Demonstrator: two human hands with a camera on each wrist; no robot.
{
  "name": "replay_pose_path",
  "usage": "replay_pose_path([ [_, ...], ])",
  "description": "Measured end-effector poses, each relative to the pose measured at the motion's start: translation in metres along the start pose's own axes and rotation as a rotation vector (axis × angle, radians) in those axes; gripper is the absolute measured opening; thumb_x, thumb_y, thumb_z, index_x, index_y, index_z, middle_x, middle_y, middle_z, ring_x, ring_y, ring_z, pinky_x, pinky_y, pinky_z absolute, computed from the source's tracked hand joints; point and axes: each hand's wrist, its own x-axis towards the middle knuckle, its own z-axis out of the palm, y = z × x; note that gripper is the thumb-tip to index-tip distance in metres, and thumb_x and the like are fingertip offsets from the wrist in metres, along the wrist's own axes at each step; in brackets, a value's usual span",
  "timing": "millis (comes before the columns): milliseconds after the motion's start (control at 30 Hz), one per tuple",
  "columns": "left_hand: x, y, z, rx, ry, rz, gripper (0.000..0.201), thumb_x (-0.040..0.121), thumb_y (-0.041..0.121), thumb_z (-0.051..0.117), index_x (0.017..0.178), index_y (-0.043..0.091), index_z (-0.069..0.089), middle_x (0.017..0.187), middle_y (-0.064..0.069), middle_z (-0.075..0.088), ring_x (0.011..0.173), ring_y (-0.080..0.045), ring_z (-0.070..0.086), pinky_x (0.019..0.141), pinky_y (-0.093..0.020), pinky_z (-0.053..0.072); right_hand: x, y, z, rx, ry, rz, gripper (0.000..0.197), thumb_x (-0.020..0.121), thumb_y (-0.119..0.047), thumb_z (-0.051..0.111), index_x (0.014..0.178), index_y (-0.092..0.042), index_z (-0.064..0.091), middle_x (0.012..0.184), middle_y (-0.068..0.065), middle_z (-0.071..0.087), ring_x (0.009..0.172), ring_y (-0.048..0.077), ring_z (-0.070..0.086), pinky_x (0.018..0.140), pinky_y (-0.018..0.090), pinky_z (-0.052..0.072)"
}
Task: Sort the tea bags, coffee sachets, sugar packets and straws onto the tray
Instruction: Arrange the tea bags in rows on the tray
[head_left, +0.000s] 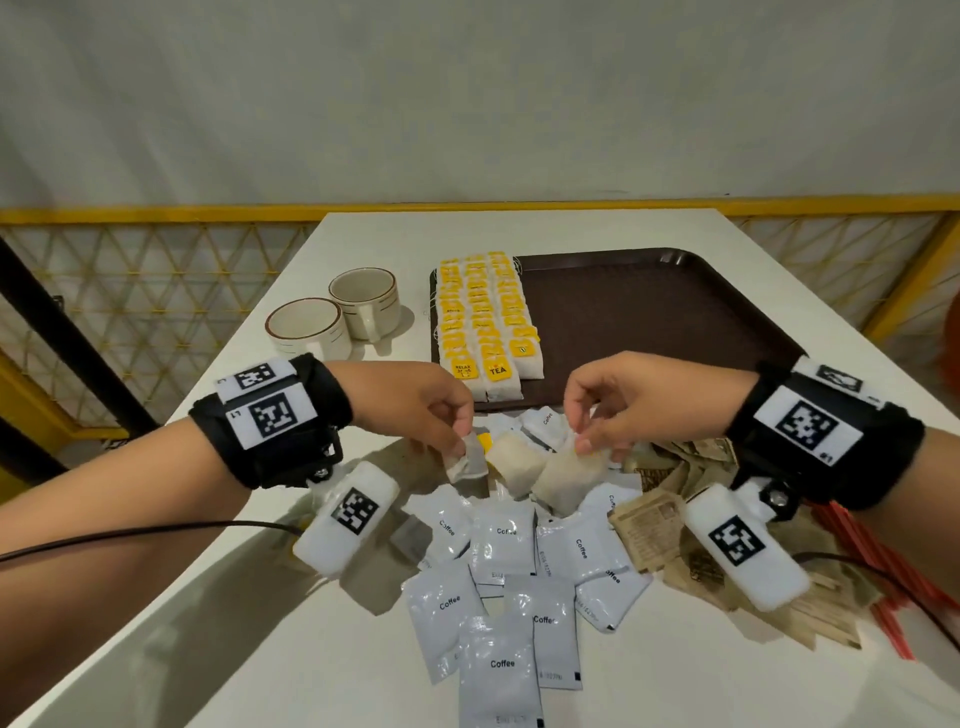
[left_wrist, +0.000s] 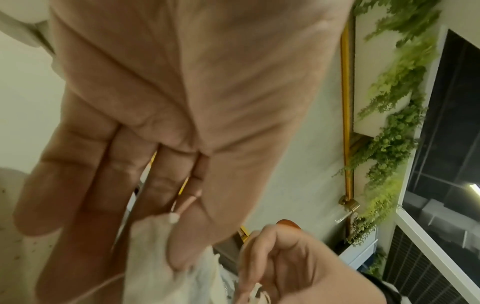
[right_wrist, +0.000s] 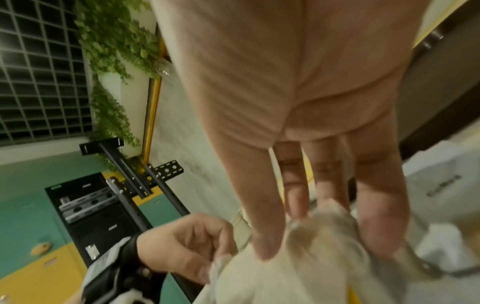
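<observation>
Pinching tea bags: left hand, right hand.

Both wrist views motion-blurred; tea bags there just pale smears, tag print unreadable. Straws mostly hidden under right wrist camera, cut by head view's right edge. Nearest coffee sachet clipped at bottom edge. Sugar packets print too small to read.

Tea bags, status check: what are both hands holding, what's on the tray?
Left hand and right hand each pinch loose tea bags. Three tea bag rows on tray. Coffee sachets, sugar packets, straws unsorted.
</observation>
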Motion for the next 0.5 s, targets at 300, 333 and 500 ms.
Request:
replay_pose_path([
  [300, 0.000, 0.002, 0.001, -0.232, 0.043, 0.039, 0.028, 0.089, 0.004, 0.059, 0.111, 0.019, 0.055, 0.083, -0.003, 0.061, 0.078, -0.024, 0.064, 0.078, -0.043, 0.057, 0.004, 0.000, 0.013, -0.237, 0.006, -0.025, 0.017, 0.078, -0.021, 0.077, 0.088, -0.031, 0.067, 0.088, -0.002, 0.069, 0.066, 0.007, 0.061, 0.068, 0.027, 0.052],
  [333, -0.001, 0.003, 0.001, -0.225, 0.035, 0.062, 0.026, 0.090, 0.003, 0.057, 0.110, 0.020, 0.059, 0.090, -0.007, 0.061, 0.080, -0.024, 0.064, 0.078, -0.044, 0.057, 0.003, -0.002, 0.010, -0.197, 0.013, -0.029, 0.014, 0.080, -0.020, 0.076, 0.087, -0.029, 0.068, 0.088, 0.000, 0.071, 0.065, 0.004, 0.062, 0.069, 0.028, 0.053],
  [500, 0.000, 0.005, 0.000, -0.233, 0.093, 0.081, 0.023, 0.088, -0.004, 0.057, 0.094, 0.016, 0.067, 0.089, -0.003, 0.065, 0.066, -0.004, 0.060, 0.070, -0.026, 0.053, -0.004, -0.004, -0.003, 0.036, 0.215, -0.091, 0.008, 0.081, -0.015, 0.074, 0.085, -0.011, 0.068, 0.088, 0.010, 0.072, 0.081, 0.023, 0.068, 0.080, 0.037, 0.053],
])
